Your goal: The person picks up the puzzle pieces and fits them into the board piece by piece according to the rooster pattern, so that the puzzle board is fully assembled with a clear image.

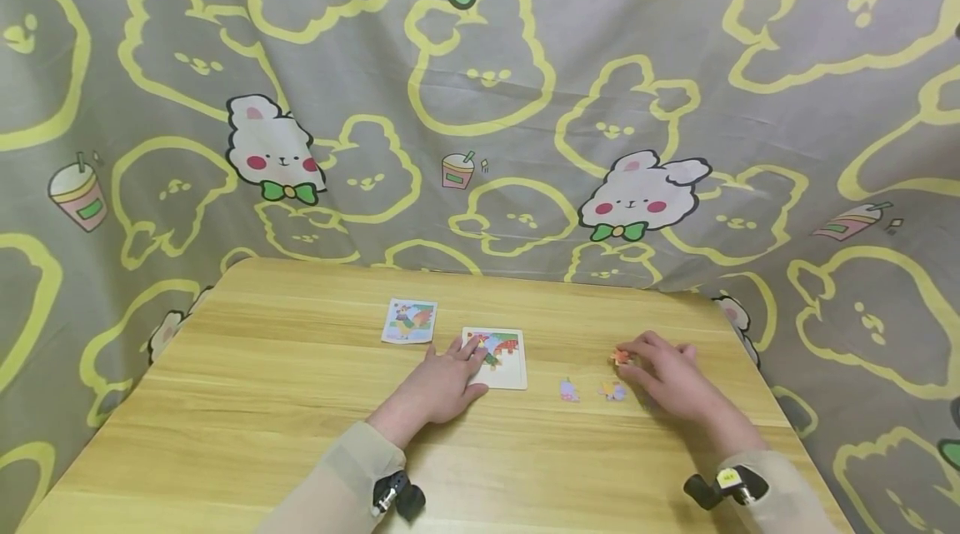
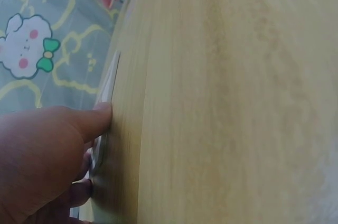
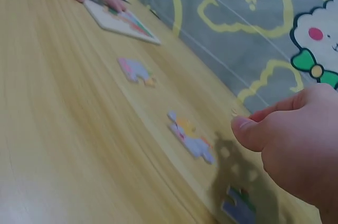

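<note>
My left hand rests with spread fingers over the left side of a white-framed puzzle board, thumb at its near edge. Part of the board's picture is filled in, with a pale bare area at the lower right. Out to the right, my right hand pinches an orange puzzle piece between thumb and fingers, above the table. Below and beside it lie a yellow-and-lilac puzzle piece and a blue-grey puzzle piece. Closer to the board is a lilac-and-pink puzzle piece.
A small picture card of a colourful bird lies left of the board, slightly farther back. The wood-grain table ends at a patterned grey curtain behind it. Small cameras are strapped at both wrists.
</note>
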